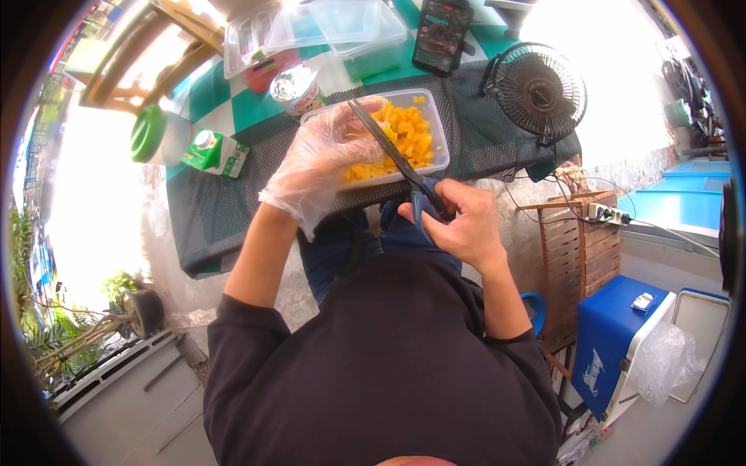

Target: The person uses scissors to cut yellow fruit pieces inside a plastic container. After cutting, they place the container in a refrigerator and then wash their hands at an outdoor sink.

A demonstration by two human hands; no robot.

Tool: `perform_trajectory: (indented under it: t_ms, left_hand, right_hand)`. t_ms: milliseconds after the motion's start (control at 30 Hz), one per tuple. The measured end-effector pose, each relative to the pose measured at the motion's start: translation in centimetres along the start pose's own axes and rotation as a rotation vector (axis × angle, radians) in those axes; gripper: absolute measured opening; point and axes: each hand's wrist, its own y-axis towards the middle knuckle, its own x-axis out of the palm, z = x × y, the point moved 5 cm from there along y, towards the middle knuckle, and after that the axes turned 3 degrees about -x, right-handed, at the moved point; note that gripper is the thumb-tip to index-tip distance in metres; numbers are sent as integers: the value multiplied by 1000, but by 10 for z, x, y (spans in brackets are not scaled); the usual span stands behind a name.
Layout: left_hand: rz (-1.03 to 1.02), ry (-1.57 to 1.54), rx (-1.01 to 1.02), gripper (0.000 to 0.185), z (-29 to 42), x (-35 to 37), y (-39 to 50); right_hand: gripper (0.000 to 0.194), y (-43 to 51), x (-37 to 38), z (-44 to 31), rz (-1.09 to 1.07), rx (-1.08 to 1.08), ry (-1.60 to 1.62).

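My left hand (335, 143), in a clear plastic glove, is over the left side of a clear plastic container (441, 131). The container holds many small chopped pieces of yellow-orange food (411, 131), probably fruit. Yellow shows between the gloved thumb and fingers; whether a piece is gripped there is unclear. My bare right hand (460, 224) grips the blue handles of a pair of scissors (393, 152). Their dark blades slant up and left across the container, beside the gloved fingers, and look nearly closed.
Behind the container are an opened can (296, 90), lidded plastic boxes (364, 49) and a phone (442, 35). A green-and-white carton (215, 152) and a green-lidded jar (157, 135) stand left. Right are a small fan (536, 93), a power strip (609, 214) and a blue cooler box (618, 343).
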Motion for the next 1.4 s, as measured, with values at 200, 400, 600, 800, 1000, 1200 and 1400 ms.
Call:
perform_trajectory:
  t_ms: [200, 400, 600, 800, 1000, 1200, 1400]
  left_hand:
    - [47, -83, 0, 69, -2, -2, -2]
    - [42, -77, 55, 68, -5, -11, 3]
    - [101, 30, 44, 62, -3, -13, 1]
    - [125, 281, 109, 70, 4, -5, -1]
    - [104, 429, 236, 74, 11, -5, -3]
    - [98, 379, 268, 77, 14, -8, 0]
    - [135, 446, 277, 73, 12, -11, 1]
  right_hand:
    - [46, -1, 2, -1, -41, -27, 0]
    - [45, -3, -9, 5, 3, -16, 10]
    - [42, -1, -22, 14, -58, 5, -87]
    - [45, 1, -22, 15, -61, -26, -146]
    - [44, 3, -22, 14, -78, -77, -193]
    - [45, 0, -22, 15, -80, -102, -196]
    - [47, -3, -20, 16, -41, -137, -165]
